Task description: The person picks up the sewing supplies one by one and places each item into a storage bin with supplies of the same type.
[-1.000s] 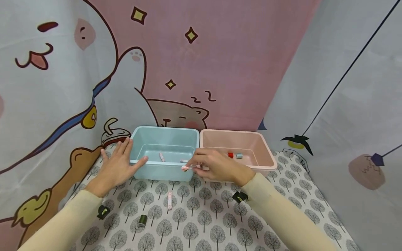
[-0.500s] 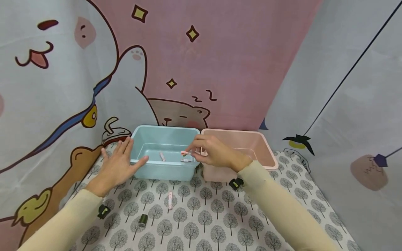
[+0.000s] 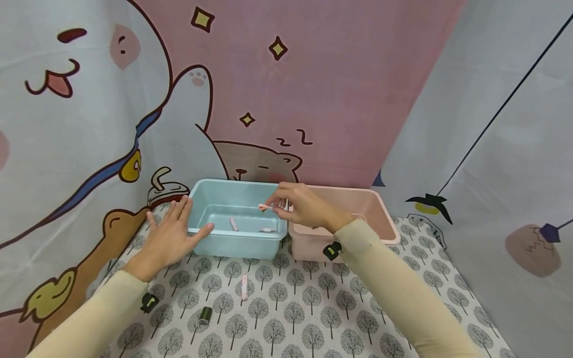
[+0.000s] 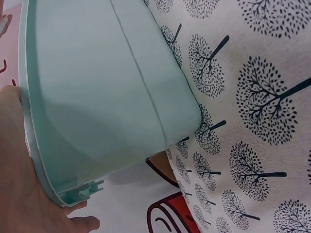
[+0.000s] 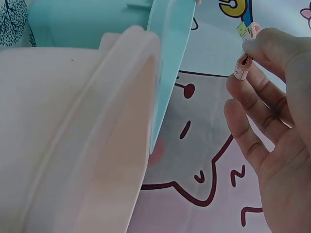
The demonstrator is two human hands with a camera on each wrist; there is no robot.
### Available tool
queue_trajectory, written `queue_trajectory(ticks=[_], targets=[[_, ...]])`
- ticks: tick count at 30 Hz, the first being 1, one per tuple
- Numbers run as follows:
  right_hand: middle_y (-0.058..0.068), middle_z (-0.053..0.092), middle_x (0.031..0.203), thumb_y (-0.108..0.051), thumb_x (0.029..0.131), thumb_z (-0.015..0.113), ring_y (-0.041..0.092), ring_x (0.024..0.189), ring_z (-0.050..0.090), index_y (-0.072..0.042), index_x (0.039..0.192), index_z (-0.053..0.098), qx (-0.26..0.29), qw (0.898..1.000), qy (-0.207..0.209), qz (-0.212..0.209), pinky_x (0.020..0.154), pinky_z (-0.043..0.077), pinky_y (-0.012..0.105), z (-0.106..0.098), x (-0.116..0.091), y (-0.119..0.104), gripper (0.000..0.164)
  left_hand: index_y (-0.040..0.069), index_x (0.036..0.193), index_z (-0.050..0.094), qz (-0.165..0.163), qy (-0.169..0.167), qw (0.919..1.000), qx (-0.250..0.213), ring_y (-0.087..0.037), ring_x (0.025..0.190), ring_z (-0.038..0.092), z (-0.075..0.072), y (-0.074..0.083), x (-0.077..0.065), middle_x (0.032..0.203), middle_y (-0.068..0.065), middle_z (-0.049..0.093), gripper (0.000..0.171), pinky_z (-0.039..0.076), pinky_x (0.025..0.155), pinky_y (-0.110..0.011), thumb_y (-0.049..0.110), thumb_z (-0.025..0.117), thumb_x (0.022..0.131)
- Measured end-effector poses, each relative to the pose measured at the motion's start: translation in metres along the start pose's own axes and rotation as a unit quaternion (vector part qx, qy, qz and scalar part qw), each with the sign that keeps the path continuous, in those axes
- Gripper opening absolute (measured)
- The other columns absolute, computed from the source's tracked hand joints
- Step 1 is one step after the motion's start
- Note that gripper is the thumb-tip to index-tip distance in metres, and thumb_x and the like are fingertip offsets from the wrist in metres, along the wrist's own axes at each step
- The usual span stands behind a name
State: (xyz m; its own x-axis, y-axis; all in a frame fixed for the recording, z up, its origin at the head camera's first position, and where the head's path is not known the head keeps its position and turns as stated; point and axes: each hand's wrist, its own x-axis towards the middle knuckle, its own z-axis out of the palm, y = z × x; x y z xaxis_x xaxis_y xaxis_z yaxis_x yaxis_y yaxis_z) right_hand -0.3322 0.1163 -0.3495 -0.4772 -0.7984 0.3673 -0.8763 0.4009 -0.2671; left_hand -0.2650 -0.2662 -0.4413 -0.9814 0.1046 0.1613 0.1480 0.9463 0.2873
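My right hand [image 3: 309, 208] pinches a small folded pink measuring tape [image 5: 243, 67] between thumb and fingertips; in the head view it hangs over the right part of the light blue bin [image 3: 237, 244]. My left hand [image 3: 167, 243] lies with fingers spread at that bin's left front corner, against the rim in the left wrist view. Inside the blue bin are a small pink strip [image 3: 234, 223] and a pale strip [image 3: 267, 229]. Another folded pink strip [image 3: 244, 287] lies on the tree-print cloth, near a dark green thread spool [image 3: 205, 314].
Right beside the blue bin stands a pink bin [image 3: 389, 241], partly covered by my right hand and forearm. A cartoon-print curtain [image 3: 340, 99] rises behind both bins. The tree-print cloth [image 3: 309, 318] extends in front of them.
My right hand has risen from the bins' front rims to above the blue bin's right side, carrying the measuring tape. The left hand has stayed at its corner.
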Motion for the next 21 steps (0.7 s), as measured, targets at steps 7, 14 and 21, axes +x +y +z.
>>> queue_trajectory(ticks=[7, 14, 21], targets=[[0.007, 0.082, 0.109, -0.003, 0.105, 0.079, 0.016, 0.088, 0.076, -0.010, 0.123, 0.089, 0.001, 1.000, 0.017, 0.002, 0.079, 0.071, 0.038, -0.001, 0.011, 0.009, 0.022, 0.002, 0.187, 0.010, -0.001, -0.001, 1.0000, -0.003, -0.061, 0.179, 0.012, 0.000, 0.000, -0.001, 0.196, -0.025, 0.007, 0.120, -0.015, 0.129, -0.097, 0.088, 0.044, 0.111], [0.002, 0.081, 0.109, -0.008, 0.107, 0.079, 0.013, 0.090, 0.073, -0.014, 0.126, 0.089, -0.007, 0.999, 0.011, 0.046, 0.080, 0.069, 0.037, -0.002, 0.019, 0.016, 0.022, 0.001, 0.187, 0.010, -0.003, 0.001, 1.0000, -0.003, -0.062, 0.179, 0.013, 0.000, 0.000, -0.001, 0.196, -0.025, 0.008, 0.120, -0.014, 0.129, -0.097, 0.087, 0.044, 0.111], [0.005, 0.083, 0.113, -0.007, 0.107, 0.080, 0.016, 0.094, 0.076, -0.012, 0.125, 0.089, -0.008, 0.999, 0.019, 0.050, 0.080, 0.064, 0.030, -0.002, 0.029, 0.027, 0.021, 0.000, 0.186, 0.011, -0.001, 0.003, 1.0000, -0.004, -0.062, 0.179, 0.014, 0.000, 0.002, -0.001, 0.195, -0.026, 0.008, 0.120, -0.014, 0.129, -0.097, 0.087, 0.045, 0.111]])
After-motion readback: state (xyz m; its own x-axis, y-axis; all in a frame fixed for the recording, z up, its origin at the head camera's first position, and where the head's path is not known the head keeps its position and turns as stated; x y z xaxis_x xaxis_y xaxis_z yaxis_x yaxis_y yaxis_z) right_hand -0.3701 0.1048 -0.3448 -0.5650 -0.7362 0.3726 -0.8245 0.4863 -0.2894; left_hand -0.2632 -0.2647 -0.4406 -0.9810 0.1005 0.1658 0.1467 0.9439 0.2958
